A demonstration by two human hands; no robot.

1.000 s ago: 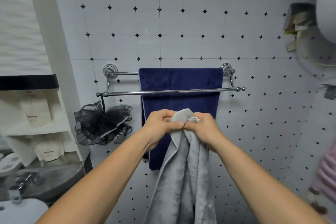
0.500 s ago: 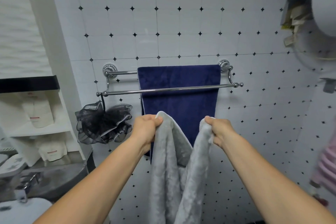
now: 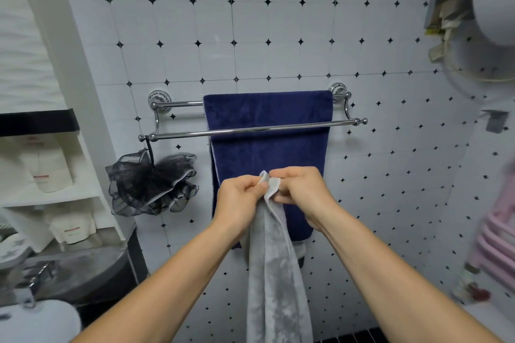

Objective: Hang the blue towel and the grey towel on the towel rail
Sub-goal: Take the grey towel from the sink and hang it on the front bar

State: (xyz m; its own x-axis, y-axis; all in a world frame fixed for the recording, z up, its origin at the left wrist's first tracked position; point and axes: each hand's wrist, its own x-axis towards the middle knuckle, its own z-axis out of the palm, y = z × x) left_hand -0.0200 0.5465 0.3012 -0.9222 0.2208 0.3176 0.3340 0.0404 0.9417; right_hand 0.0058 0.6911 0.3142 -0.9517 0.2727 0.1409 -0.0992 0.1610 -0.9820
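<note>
The rail (image 3: 250,129) is a double bar of polished chrome with round knobs at its ends and ornate round wall mounts, fixed to glossy white tiles dotted with small black diamonds. The blue towel (image 3: 267,147) is a plush, deep navy cloth with a fine nap; it lies folded over the rear bar and hangs flat behind the front bar, filling the rail's right part. At 9 o'clock from it a black mesh sponge (image 3: 152,182), frilly and sheer, dangles by a cord from the front bar's left end. The grey towel (image 3: 274,267) is soft, pale and velvety with a mottled sheen; it hangs as one narrow gathered column at 6 o'clock from the blue towel, in front of it, not on the rail. The left hand (image 3: 241,200) and right hand (image 3: 302,193) are both closed on its top edge, knuckles nearly touching, a small corner poking up between them. Half a second ago the hands stood apart with the towel's top spread between them; now they have come together and the cloth is bunched.
</note>
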